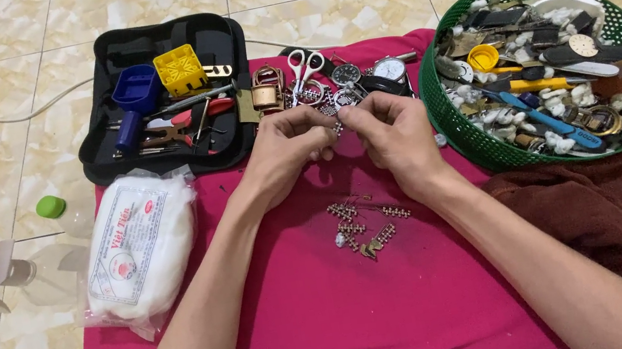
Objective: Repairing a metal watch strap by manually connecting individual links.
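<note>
Head view showed left hand (pixel 285 149) and right hand (pixel 393 134) pinching a small metal watch-band piece (pixel 337 125), mostly hidden by fingertips, above loose links (pixel 363 229).

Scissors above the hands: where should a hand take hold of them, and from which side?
By the white loop handles, coming from the far side. The scissors lie flat with handles pointing away from the person; the blade end is crowded by watch pieces and the hands.
</note>
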